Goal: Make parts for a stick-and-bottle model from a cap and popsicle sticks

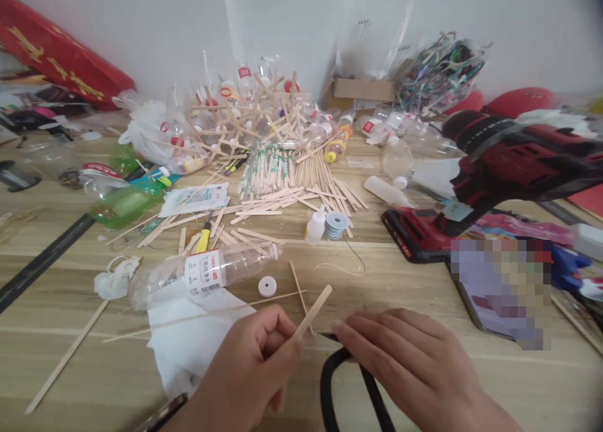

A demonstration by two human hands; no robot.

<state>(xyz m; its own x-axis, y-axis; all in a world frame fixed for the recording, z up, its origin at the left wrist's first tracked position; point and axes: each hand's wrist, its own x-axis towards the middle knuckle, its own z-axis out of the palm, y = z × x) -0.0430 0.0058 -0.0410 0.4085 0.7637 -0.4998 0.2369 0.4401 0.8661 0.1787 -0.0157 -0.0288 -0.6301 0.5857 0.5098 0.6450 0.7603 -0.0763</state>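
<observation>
My left hand [257, 360] pinches a flat wooden craft stick [316, 307] between thumb and fingers, its rounded end pointing up and away. My right hand [414, 353] is closed over the middle of black-handled scissors [326, 382]; the handle loops face me, and most of the blades are hidden under the fingers. Just beyond both hands, a thin stick [298, 289] crosses a long skewer [226, 310] on the table. Close by lie a white cap with a hole [267, 286] and a clear plastic bottle [245, 261] on its side.
A red cordless drill [513, 162] stands at right beside a phone [490, 313]. A glue bottle [315, 226] and a wire spool [336, 223] sit mid-table. Behind are heaped craft sticks [268, 168]. White paper [188, 338] and a green bottle [127, 205] lie leftward.
</observation>
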